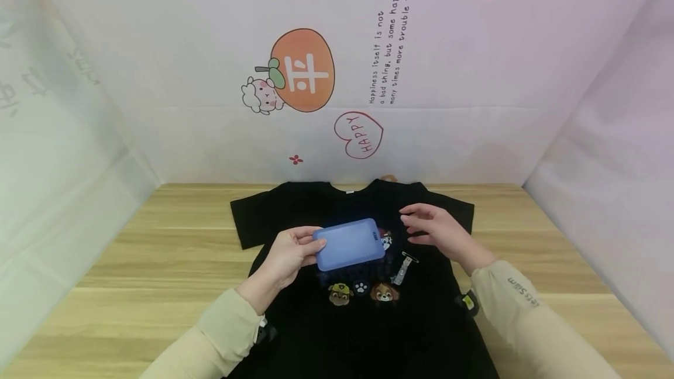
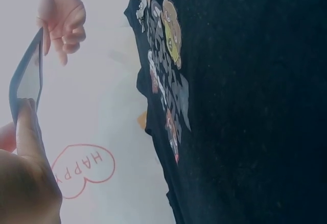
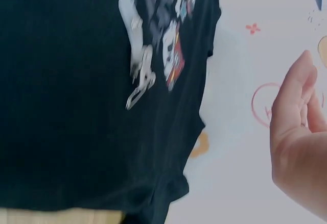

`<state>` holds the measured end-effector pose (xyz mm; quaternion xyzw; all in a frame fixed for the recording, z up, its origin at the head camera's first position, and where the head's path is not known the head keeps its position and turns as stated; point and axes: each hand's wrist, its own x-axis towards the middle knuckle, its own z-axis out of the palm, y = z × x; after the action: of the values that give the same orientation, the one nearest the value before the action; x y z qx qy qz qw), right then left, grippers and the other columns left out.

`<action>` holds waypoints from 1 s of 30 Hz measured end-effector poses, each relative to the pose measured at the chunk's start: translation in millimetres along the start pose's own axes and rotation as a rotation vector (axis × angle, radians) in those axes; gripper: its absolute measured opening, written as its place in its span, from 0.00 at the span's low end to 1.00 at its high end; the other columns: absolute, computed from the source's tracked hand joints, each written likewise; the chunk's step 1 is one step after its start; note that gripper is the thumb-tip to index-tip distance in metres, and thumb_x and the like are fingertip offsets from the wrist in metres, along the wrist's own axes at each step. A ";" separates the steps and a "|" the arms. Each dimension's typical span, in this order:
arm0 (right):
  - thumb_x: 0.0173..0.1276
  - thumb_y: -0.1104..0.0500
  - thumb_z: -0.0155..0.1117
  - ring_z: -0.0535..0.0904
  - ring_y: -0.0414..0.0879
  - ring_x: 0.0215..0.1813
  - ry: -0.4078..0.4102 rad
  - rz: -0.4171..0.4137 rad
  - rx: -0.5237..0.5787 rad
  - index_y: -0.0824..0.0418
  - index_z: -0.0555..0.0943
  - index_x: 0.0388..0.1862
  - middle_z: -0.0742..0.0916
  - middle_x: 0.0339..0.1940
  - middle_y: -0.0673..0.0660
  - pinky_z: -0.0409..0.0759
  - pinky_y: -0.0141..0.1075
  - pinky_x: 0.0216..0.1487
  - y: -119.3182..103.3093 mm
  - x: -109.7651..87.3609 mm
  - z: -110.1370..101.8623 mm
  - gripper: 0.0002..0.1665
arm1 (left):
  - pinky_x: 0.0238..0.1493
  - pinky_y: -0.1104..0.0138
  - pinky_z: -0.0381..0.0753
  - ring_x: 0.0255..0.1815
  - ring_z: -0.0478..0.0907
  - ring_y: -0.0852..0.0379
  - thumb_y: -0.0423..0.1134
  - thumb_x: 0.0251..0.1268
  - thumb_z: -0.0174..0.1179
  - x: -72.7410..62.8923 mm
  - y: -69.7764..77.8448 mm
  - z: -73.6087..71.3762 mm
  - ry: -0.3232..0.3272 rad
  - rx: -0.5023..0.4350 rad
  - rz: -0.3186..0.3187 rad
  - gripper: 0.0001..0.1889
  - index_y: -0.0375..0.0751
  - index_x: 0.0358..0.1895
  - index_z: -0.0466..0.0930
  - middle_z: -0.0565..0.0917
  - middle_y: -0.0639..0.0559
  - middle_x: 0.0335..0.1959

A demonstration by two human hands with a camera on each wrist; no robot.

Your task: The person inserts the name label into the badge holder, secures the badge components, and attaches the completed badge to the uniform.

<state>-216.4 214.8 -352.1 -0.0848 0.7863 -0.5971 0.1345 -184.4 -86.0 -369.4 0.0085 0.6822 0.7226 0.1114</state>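
Note:
My left hand pinches a blue card holder by its left end, thumb on the face toward me. A small slot shows at the holder's right end. It is held up above a black T-shirt, covering part of the printed design. In the left wrist view the holder appears nearly edge-on. Off its right side, my right hand hovers over the shirt, fingers loosely bent and holding nothing. Below that hand, a badge clip with a strap and a safety pin lies on the shirt.
Cartoon dog faces are printed on the shirt's chest. The shirt lies face up on a wood-grain table. White printed cloth hangs behind the table and at both sides.

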 end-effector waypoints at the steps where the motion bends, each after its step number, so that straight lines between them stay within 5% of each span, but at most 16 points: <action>1: 0.71 0.52 0.56 0.76 0.47 0.45 -0.004 0.003 -0.012 0.69 0.67 0.62 0.77 0.48 0.55 0.82 0.38 0.49 1.0 0.4 -2.6 0.28 | 0.40 0.64 0.84 0.34 0.84 0.59 0.27 0.63 0.58 0.0 0.0 -0.6 0.002 -0.001 0.003 0.16 0.26 0.53 0.75 0.85 0.38 0.44; 10: 0.71 0.53 0.56 0.76 0.57 0.54 -0.057 0.043 -0.122 0.73 0.64 0.64 0.73 0.61 0.73 0.81 0.45 0.53 12.8 3.5 -17.5 0.31 | 0.40 0.64 0.84 0.34 0.84 0.58 0.27 0.64 0.58 -2.1 0.2 -7.7 0.019 -0.021 0.008 0.15 0.26 0.53 0.75 0.85 0.39 0.44; 30: 0.63 0.59 0.66 0.80 0.46 0.36 -0.120 0.055 -0.452 0.71 0.73 0.54 0.81 0.36 0.58 0.83 0.42 0.39 43.8 13.8 -10.9 0.24 | 0.40 0.65 0.84 0.35 0.84 0.60 0.27 0.65 0.56 -12.9 2.9 -26.5 -0.003 -0.020 0.025 0.18 0.23 0.56 0.72 0.86 0.44 0.41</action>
<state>-231.6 232.6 -393.0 -0.1266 0.8926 -0.3958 0.1751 -176.6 -114.5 -366.6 0.0171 0.6745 0.7308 0.1033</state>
